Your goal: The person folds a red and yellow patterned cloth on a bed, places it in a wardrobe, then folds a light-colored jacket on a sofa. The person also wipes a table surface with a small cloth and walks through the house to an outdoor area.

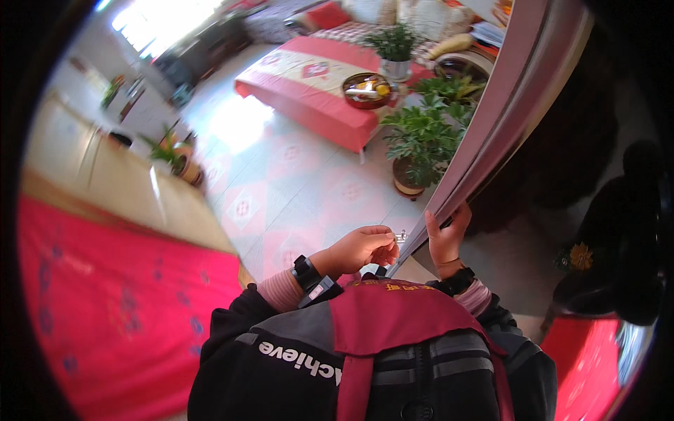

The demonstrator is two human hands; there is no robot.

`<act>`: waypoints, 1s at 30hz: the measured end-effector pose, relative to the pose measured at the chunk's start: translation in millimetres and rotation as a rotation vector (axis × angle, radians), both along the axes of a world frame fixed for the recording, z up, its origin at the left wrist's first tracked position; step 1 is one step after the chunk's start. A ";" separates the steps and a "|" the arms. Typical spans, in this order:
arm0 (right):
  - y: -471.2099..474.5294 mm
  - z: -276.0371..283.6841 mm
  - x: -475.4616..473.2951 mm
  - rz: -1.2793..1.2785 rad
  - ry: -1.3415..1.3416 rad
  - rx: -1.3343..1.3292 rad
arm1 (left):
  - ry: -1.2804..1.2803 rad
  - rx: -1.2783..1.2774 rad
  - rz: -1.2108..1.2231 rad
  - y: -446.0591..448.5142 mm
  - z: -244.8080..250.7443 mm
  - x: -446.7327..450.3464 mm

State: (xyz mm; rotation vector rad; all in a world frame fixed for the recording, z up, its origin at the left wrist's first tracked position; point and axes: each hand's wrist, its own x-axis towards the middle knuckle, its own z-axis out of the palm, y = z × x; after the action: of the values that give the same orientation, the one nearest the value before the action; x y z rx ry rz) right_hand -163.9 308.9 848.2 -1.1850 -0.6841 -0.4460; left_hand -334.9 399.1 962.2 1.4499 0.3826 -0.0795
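My left hand [371, 246] closes its fingers around a small shiny metal door fitting [401, 236], whose near end is hidden by the fingertips. This fitting, perhaps a latch or a knob, stands out from the side of a pinkish door edge or frame [476, 129]. On the other side of that edge, my right hand [446, 237] grips it, the thumb up along the front and the fingers partly out of sight behind. Dark bands sit on both wrists. A maroon apron [405, 316] over a dark jacket covers my chest.
Beyond the door stands a low table with a pink cloth [310, 118], bearing a round tray [366, 102] and a potted plant [395, 47]. A leafy floor plant [416, 152] is close to the door. Red cloth [121, 305] lies at left; dark surfaces fill the right.
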 end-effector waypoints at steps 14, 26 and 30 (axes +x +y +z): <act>123.0 49.9 27.6 -0.466 0.573 0.127 | 0.295 -0.092 -0.538 253.2 90.2 114.0; 125.0 0.1 -191.2 -0.506 0.686 0.273 | 0.361 -0.006 -0.938 220.0 58.7 88.0; 126.4 -46.4 -299.6 -0.471 1.352 -0.366 | 0.376 -0.048 -1.021 183.1 36.2 71.6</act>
State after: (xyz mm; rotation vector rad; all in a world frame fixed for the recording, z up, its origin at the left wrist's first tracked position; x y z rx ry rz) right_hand -463.5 435.3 801.8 -1.6586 0.7244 0.1711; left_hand -263.3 582.2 998.4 1.4528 -0.0959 -1.1814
